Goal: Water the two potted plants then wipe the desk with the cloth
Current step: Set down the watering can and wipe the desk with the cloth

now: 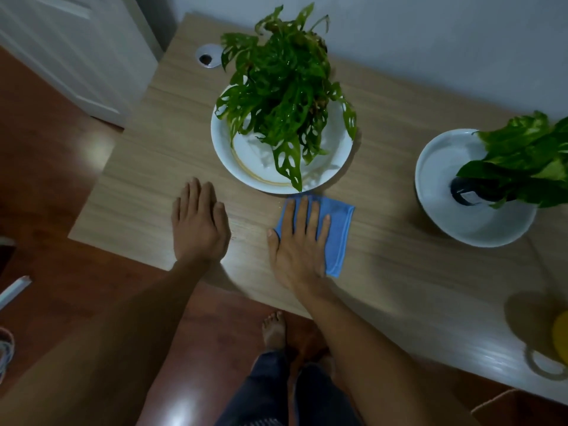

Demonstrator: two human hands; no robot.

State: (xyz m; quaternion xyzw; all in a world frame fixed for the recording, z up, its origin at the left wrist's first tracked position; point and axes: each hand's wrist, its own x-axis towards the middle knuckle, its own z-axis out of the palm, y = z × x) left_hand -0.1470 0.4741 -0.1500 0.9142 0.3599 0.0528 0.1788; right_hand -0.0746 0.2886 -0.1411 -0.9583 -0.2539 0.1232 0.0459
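Observation:
A folded blue cloth [338, 229] lies on the wooden desk [399, 272], just in front of the nearer plant's dish. My right hand [299, 241] presses flat on the cloth with straight fingers. My left hand [199, 224] rests flat on the bare desk to the left, holding nothing. A holey-leaved plant [282, 96] stands in a white dish [227, 155] at the desk's middle back. A second leafy plant [528, 161] in a dark pot [467, 192] sits in a white bowl [445, 210] at the right.
A yellow container with a handle [561, 336] shows at the right edge of the desk. A grey cable grommet [209, 55] is set in the desk's far left corner. The wall runs behind; a white door [67, 50] is at the left. My bare foot [273, 330] stands on the wood floor.

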